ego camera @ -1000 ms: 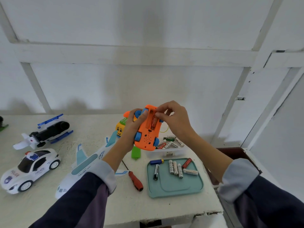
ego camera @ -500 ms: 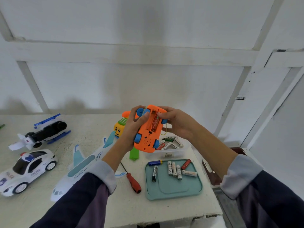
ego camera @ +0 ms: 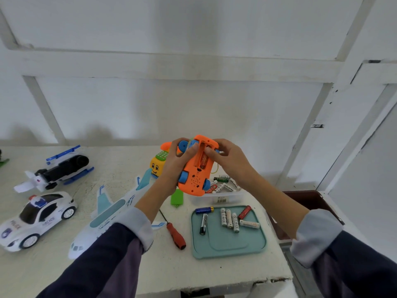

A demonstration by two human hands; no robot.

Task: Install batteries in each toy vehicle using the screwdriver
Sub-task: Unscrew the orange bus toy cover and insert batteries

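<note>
I held the orange toy car (ego camera: 196, 171) in both hands, left hand (ego camera: 175, 166) and right hand (ego camera: 231, 162) gripping; the fingers hid its battery ends. "POLICE" marked the white car (ego camera: 36, 220).

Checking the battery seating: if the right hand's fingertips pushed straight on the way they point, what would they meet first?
Most likely the battery lying in the open compartment of the orange toy; the right hand already has its fingertips at that opening, though exact depth is unclear.

The word "POLICE" is printed on the side of the white plastic toy police car (ego camera: 36, 220) at the left of the tabletop. A brand name is printed on white batteries in the clear plastic box (ego camera: 223, 195), too small to be read reliably. Nothing else is legible.
</note>
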